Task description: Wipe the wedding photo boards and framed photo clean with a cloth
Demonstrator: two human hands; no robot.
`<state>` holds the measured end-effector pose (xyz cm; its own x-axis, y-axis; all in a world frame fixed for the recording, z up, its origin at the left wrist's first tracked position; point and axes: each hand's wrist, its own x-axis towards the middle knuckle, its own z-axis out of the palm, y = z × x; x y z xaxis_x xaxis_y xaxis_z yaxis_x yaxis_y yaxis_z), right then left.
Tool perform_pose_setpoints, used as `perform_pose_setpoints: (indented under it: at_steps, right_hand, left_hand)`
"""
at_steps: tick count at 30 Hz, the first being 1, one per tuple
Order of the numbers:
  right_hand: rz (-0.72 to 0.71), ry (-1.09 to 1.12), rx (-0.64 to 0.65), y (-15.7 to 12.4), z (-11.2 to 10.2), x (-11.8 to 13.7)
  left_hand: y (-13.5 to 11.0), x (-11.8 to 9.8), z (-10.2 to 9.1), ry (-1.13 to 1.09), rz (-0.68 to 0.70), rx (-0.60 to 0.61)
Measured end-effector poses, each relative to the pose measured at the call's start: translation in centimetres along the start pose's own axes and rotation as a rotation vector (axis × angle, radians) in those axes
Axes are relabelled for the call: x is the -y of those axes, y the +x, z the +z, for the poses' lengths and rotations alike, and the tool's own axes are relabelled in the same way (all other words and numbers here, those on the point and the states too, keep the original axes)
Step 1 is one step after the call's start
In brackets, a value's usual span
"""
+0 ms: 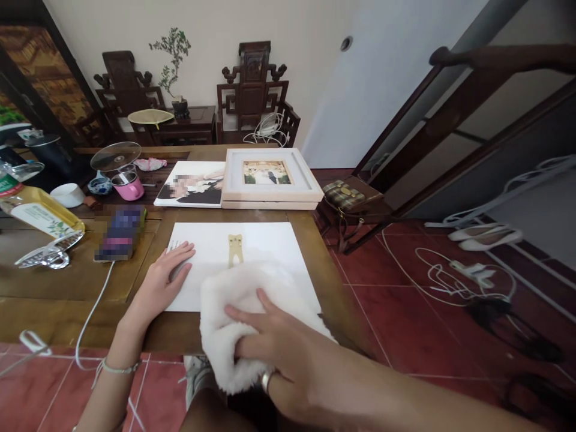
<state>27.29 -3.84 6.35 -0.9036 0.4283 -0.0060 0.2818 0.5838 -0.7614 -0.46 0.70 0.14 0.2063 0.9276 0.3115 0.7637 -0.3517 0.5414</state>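
My right hand (pixel 281 348) wears a ring and presses into a fluffy white cloth (pixel 218 303), holding it against the near part of a white board (pixel 274 240). The cloth covers the board's lower middle and hangs past the table's near edge. My left hand (pixel 164 279) lies on the board's left edge with its fingers stretched out and nothing in them. A tan bear-like figure (pixel 234 249) is printed on the board, its lower end hidden by the cloth. The board lies flat on the wooden table (pixel 67 318).
Behind the board are white-framed photo panels (pixel 306 180) and a photo print (pixel 193 174). To the left lie a blurred phone-like item (pixel 121 231) on a cable, a hair claw clip (pixel 56 251), an oil bottle (pixel 40 213) and a pink mug (pixel 129 187). A bag (pixel 344 195) sits right.
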Motion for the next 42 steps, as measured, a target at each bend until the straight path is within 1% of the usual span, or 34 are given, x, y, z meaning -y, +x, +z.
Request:
perform_pose_setpoints:
  at_steps: [1, 3, 7, 10, 12, 14, 16, 20, 22, 23, 25, 27, 31, 33, 34, 36, 38, 40, 42]
  right_hand:
    - [0.000, 0.003, -0.017, 0.2, -0.2, -0.2]
    - [0.015, -0.005, -0.104, 1.1, -0.9, -1.4]
    - [0.049, -0.087, -0.297, 4.8, -3.3, -5.4]
    - [0.104, -0.160, -0.349, 7.7, -4.8, -7.4]
    - [0.145, -0.205, -0.352, 8.9, -5.1, -7.7]
    - [0.169, -0.272, -0.336, 9.3, -4.5, -7.1]
    - [0.162, -0.336, -0.289, 8.8, -3.2, -5.6]
    - [0.081, -0.358, -0.140, 5.8, -0.2, -1.4]
    - [0.034, -0.335, -0.063, 4.4, 0.7, 0.1]
    - [0.024, -0.323, -0.037, 4.0, 0.9, 0.5]
    - [0.034, -0.302, -0.027, 3.8, 0.6, 0.2]
    - [0.063, -0.283, -0.071, 4.6, -0.4, -1.1]
    - [0.123, -0.278, -0.210, 8.0, -3.6, -5.0]
    - [0.162, -0.316, -0.269, 9.7, -4.8, -6.1]
    - [0.182, -0.344, -0.286, 10.3, -5.0, -6.4]
    - [0.218, -0.415, -0.296, 10.9, -4.6, -6.1]
    - [0.224, -0.482, -0.261, 10.5, -3.3, -5.1]
    - [0.190, -0.514, -0.184, 9.2, -1.5, -3.4]
    - [0.126, -0.499, -0.079, 7.4, 0.0, -1.5]
  left_hand:
    - [0.0, 0.0, 0.0, -0.001, 0.001, 0.000]
    - [0.0, 0.0, 0.0, -0.001, 0.002, 0.001]
    - [0.0, 0.1, 0.0, 0.005, -0.013, 0.008]
    - [0.0, 0.0, 0.0, 0.009, -0.022, 0.011]
    - [0.0, 0.0, 0.0, 0.007, -0.021, 0.012]
    - [0.0, 0.0, 0.0, 0.006, -0.021, 0.013]
    - [0.0, 0.1, 0.0, 0.006, -0.019, 0.017]
    - [-0.1, 0.2, 0.0, 0.019, -0.009, 0.021]
    - [-0.1, 0.2, 0.0, 0.025, -0.006, 0.023]
    - [-0.1, 0.1, 0.0, 0.026, -0.004, 0.025]
    - [-0.1, 0.0, -0.1, 0.027, -0.004, 0.032]
    - [-0.1, 0.0, -0.1, 0.029, -0.010, 0.031]
    - [-0.1, 0.0, 0.0, 0.026, -0.016, 0.016]
    - [-0.1, 0.1, 0.0, 0.018, -0.009, 0.014]
    - [-0.1, 0.1, 0.1, 0.015, -0.006, 0.014]
    - [0.0, 0.1, 0.1, 0.016, -0.005, 0.012]
    - [0.0, 0.1, 0.0, 0.020, -0.009, 0.013]
    - [0.0, 0.1, 0.0, 0.023, -0.010, 0.015]
    - [0.0, 0.0, -0.1, 0.025, -0.008, 0.022]
